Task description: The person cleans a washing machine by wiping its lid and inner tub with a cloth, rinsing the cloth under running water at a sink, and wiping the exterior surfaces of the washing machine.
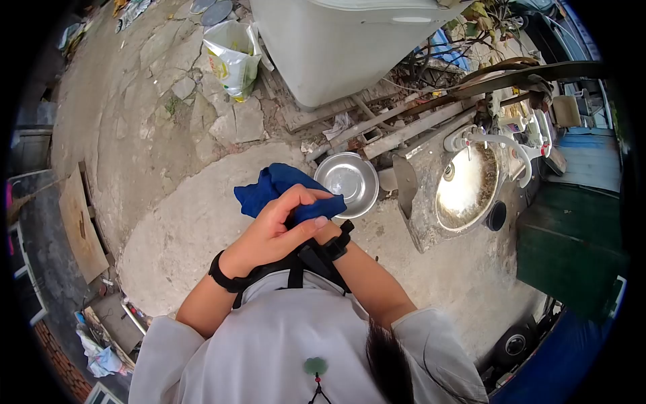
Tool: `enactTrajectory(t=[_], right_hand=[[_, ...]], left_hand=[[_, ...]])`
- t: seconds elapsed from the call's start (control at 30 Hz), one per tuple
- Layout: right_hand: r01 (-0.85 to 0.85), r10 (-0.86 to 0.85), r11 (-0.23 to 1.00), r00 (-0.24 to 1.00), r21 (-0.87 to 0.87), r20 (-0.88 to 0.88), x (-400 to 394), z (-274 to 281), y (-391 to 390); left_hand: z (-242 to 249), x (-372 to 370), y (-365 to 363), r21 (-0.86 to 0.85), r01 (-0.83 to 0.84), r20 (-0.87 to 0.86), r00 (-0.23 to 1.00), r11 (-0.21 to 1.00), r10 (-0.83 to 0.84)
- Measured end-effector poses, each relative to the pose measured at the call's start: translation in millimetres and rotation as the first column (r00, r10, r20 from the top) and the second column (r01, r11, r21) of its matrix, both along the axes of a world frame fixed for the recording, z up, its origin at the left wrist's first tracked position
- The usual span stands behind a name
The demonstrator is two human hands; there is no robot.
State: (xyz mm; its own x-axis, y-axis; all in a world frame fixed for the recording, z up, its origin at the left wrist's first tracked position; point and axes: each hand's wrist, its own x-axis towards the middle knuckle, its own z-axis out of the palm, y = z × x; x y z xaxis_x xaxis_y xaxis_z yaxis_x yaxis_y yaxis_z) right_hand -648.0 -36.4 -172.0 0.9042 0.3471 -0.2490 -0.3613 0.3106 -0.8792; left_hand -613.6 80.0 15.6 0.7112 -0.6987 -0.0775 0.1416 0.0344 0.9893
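Observation:
A bunched dark blue cloth (268,186) hangs in front of my chest. My left hand (277,217) grips it, fingers curled over its near edge and thumb stretched toward my other wrist. My right hand (327,233) lies behind and under the left one; only its wrist side shows, and the cloth and left hand hide its fingers. The cloth covers or touches the right hand; how it is held there cannot be seen. Just beyond the cloth, a round metal basin (348,180) rests on the concrete ground.
To the right, a washbasin (464,192) with a white tap (494,139) is set in a stone slab. A large pale container (323,60) stands ahead, beside a white plastic bag (233,62). Wooden beams (420,128) lie near it. A dark green box (568,249) stands far right.

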Motion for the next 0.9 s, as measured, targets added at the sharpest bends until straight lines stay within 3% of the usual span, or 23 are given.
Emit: enactTrajectory(t=[0.1,0.13,0.17,0.2,0.23,0.3,0.33,0.4,0.47,0.5,0.53,0.57,0.6,0.63,0.7,0.73,0.77,0.83,0.9], right_hand=[[0.374,-0.214,0.873,0.870,-0.313,0.445,52,20,1],[0.424,-0.310,0.879,0.856,-0.217,0.414,62,30,-7],[0.495,-0.333,0.835,0.802,-0.241,0.495,81,36,-16],[0.608,-0.327,0.734,0.708,-0.304,0.626,103,41,-27],[0.743,-0.262,0.556,0.581,-0.372,0.770,122,48,-43],[0.865,-0.395,0.377,0.474,-0.331,0.787,152,61,-74],[0.915,-0.849,0.403,0.370,0.009,0.377,161,65,-72],[0.921,-0.766,0.381,0.361,-0.076,0.532,188,90,-124],[0.947,-0.563,0.198,0.321,-0.253,0.762,229,126,-169],[0.930,-0.501,0.235,0.364,-0.282,0.785,255,142,-189],[0.928,-0.298,0.187,0.366,-0.322,0.882,282,162,-204],[0.921,-0.180,0.016,0.386,-0.389,0.905,310,160,-217],[0.871,0.013,-0.108,0.483,-0.479,0.876,336,153,-239],[0.812,0.192,-0.244,0.577,-0.531,0.794,352,145,-255],[0.748,0.219,-0.348,0.652,-0.566,0.726,360,134,-259],[0.713,0.231,-0.399,0.686,-0.576,0.690,365,134,-259],[0.725,0.270,-0.316,0.687,-0.612,0.675,364,133,-256],[0.722,0.344,-0.156,0.679,-0.674,0.648,351,138,-238],[0.729,0.354,-0.015,0.644,-0.684,0.679,342,140,-222]], left_hand=[[20,39,3,-0.022,0.015,-0.068,0.998,1.000,-0.017],[26,55,4,-0.015,0.024,-0.070,0.997,1.000,-0.025],[30,70,5,-0.006,0.028,-0.065,0.997,1.000,-0.028],[30,85,6,-0.004,-0.022,-0.044,0.999,1.000,0.022],[28,102,7,-0.014,-0.078,-0.041,0.996,0.997,0.077],[27,130,8,-0.037,-0.189,-0.053,0.981,0.981,0.187],[30,147,2,-0.072,-0.249,-0.078,0.967,0.966,0.243],[36,186,-6,-0.073,-0.394,-0.081,0.918,0.916,0.389],[47,232,-29,-0.097,-0.527,-0.038,0.850,0.844,0.526],[49,257,-42,-0.113,-0.575,0.010,0.815,0.810,0.579],[48,280,-58,-0.091,-0.605,0.090,0.786,0.791,0.611],[47,301,-74,-0.068,-0.632,0.172,0.755,0.772,0.633],[39,320,-90,-0.055,-0.668,0.418,0.660,0.742,0.625],[26,334,-106,-0.052,-0.703,0.637,0.523,0.709,0.566],[-1,343,-130,0.153,-0.843,0.969,0.230,0.516,0.088],[-9,343,-135,0.220,-0.784,0.970,0.237,0.581,-0.048],[-21,341,-137,0.336,-0.693,0.939,0.296,0.638,-0.173],[-42,333,-140,0.398,-0.594,0.905,0.380,0.699,-0.192],[-36,333,-139,0.422,-0.569,0.894,0.390,0.706,-0.220]])
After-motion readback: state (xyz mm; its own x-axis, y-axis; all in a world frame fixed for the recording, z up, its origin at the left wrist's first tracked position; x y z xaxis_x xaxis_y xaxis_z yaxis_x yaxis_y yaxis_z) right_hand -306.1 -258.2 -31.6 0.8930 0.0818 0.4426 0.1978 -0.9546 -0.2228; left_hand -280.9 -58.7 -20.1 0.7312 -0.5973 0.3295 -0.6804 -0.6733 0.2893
